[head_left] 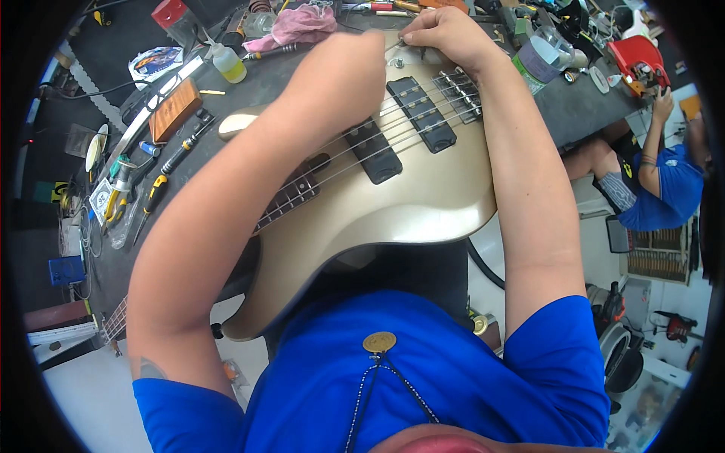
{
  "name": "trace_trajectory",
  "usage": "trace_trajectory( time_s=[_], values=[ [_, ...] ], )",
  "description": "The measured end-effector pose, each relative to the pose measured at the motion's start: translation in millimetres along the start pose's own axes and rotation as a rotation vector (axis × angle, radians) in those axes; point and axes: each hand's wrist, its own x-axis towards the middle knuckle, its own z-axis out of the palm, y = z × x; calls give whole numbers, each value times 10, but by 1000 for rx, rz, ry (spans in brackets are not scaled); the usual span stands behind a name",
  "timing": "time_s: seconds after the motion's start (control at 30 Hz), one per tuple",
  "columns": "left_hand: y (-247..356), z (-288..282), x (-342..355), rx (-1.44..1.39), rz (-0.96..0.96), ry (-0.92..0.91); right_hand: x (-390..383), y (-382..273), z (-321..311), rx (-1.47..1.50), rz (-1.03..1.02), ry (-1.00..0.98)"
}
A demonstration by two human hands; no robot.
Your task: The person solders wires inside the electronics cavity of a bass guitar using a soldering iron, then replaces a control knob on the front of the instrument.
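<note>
A gold electric bass guitar lies on the bench before me, its strings running over two black pickups to the bridge. My left hand is curled into a fist over the far side of the body, above the strings. Its fingertips are hidden behind the hand. My right hand bends in at the far edge of the body, thumb and fingers pinched together on something small and dark. A metal control post stands on the body just nearer than that pinch.
On the bench lie a pink cloth, a small bottle of yellow liquid, a wooden block and a yellow-black screwdriver. A round tub stands right of my right hand. Another person in blue works at the far right.
</note>
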Motion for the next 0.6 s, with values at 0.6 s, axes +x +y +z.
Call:
trace_trajectory(
  time_s=[0.6],
  values=[
    [56,51,-159,-25,-66,-6,16,107,22,81,-52,30]
  ],
)
